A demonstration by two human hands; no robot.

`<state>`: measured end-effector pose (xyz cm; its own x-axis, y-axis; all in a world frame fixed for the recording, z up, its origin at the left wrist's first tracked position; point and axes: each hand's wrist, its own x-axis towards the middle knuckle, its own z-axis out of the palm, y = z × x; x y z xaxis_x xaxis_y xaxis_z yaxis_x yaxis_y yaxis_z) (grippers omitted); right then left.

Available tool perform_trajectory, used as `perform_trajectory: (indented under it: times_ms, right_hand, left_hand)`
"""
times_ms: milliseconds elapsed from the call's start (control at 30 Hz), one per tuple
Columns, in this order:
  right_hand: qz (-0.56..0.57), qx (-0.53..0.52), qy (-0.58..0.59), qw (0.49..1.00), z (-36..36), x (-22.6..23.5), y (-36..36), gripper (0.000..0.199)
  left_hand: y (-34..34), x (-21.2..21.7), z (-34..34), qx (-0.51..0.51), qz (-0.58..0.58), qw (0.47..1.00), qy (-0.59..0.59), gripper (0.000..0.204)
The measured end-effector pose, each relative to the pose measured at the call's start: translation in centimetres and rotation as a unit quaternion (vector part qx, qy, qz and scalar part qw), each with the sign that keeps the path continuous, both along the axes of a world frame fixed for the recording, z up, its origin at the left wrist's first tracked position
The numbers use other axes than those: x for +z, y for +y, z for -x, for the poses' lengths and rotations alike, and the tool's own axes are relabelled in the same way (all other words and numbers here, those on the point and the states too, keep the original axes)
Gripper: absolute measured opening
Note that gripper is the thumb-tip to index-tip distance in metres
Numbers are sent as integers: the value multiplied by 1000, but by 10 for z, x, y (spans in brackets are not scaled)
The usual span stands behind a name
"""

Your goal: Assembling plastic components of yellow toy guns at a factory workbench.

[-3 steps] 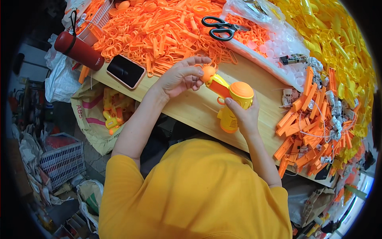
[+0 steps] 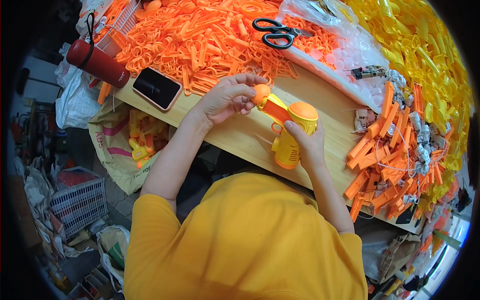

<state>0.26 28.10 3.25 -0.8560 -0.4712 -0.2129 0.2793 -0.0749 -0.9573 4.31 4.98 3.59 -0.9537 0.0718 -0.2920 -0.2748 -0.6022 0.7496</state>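
Note:
A yellow-and-orange plastic toy gun (image 2: 290, 122) is held above the wooden table between my two hands. My right hand (image 2: 311, 145) is wrapped round its yellow body, thumb lying along the side below the round orange cap (image 2: 303, 110). At the other end, my left hand (image 2: 227, 100) has its thumb and index finger closed at the rounded orange tip (image 2: 261, 93), the other fingers curled loosely beneath. The toy tilts, tip up and to the left. Its far side is hidden.
Loose orange parts (image 2: 200, 37) are heaped at the back, with black-handled scissors (image 2: 275, 34) beside them. A phone (image 2: 157, 89) and red bottle (image 2: 98, 63) are at left. Wired orange pieces (image 2: 385, 160) and yellow shells (image 2: 425, 55) pile up at right. A sack (image 2: 112, 155) hangs below the table.
The toy gun's yellow body has swung very slightly downward and turned a little. Both hands keep their hold and nearly the same place.

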Motion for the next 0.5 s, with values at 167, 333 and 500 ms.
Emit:
perform_trajectory:
  times_ms: [167, 333, 500]
  right_hand:
    - [22, 37, -94, 995, 1, 5, 3, 51]
    - [50, 63, -177, 981, 0, 3, 5, 47]
    - [52, 62, -267, 960, -3, -5, 10, 53]
  left_hand:
    - [8, -9, -4, 12, 72, 997, -6, 27]
    - [18, -11, -14, 19, 84, 996, -13, 23]
    - [32, -12, -16, 64, 56, 996, -23, 7]
